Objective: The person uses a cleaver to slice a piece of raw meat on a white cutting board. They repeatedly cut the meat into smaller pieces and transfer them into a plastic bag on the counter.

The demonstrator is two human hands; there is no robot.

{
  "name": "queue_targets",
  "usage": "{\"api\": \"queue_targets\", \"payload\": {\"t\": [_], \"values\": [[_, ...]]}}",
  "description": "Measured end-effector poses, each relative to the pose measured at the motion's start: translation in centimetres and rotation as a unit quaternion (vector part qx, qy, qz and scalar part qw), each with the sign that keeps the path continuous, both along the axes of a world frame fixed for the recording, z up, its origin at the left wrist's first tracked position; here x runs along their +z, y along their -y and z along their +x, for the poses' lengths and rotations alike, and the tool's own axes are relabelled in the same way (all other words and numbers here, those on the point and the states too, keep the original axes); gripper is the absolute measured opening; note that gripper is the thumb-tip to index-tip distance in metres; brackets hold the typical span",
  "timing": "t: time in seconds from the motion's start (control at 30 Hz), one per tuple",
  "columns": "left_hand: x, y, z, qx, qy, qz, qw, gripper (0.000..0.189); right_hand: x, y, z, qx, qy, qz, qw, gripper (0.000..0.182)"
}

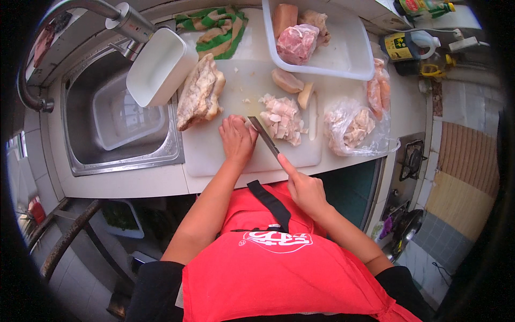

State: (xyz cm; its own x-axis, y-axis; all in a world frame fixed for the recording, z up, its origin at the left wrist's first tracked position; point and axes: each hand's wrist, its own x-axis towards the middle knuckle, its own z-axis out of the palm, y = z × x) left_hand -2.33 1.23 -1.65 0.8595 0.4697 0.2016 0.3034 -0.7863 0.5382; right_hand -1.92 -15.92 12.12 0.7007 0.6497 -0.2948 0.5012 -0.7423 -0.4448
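My right hand (307, 191) grips a kitchen knife (263, 133), its index finger stretched along the top of the blade. The blade stands edge down on the white cutting board (213, 157). Beside it, my left hand (238, 141) has its fingers curled over a small pale piece of meat (249, 124), mostly hidden by them. To the right of the blade lies a heap of sliced pale meat (281, 118). Two larger pale chunks, an oval one (287, 80) and a narrow one (305, 95), sit behind the heap. A big slab of fatty meat (202, 94) rests at the board's left side.
A translucent plastic tub (342, 52) holds several meat blocks at the back. Right of the board, a plastic bag (338, 141) contains cut pieces. On the left are a steel sink (76, 120), a white container (157, 68) and a faucet (128, 24). A striped cloth (217, 30) lies behind.
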Motion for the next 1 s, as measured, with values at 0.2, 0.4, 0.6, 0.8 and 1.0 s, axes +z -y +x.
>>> {"api": "queue_targets", "payload": {"t": [0.2, 0.4, 0.6, 0.8, 1.0], "values": [[-0.3, 0.1, -0.1, -0.002, 0.002, 0.008, 1.0, 0.031, 0.5, -0.7, -0.1, 0.017, 0.001, -0.034, 0.999, 0.075], [0.0, 0.1, -0.1, -0.002, -0.008, 0.016, 1.0, 0.031, -1.6, -4.5, 2.0, 0.015, -0.009, -0.037, 0.999, 0.073], [-0.1, 0.0, -0.2, -0.002, -0.014, 0.011, 1.0, 0.031, -5.6, -5.3, 4.5, -0.058, -0.003, 0.088, 0.994, 0.071], [0.3, 0.0, -0.1, 0.002, 0.008, -0.012, 1.0, 0.033, -2.4, -2.9, 3.0, -0.029, 0.005, 0.074, 0.997, 0.069], [-0.3, 0.0, -0.2, 0.0, 0.013, 0.007, 1.0, 0.034, 0.3, -0.6, 0.7, 0.026, -0.017, -0.038, 0.999, 0.07]]}}
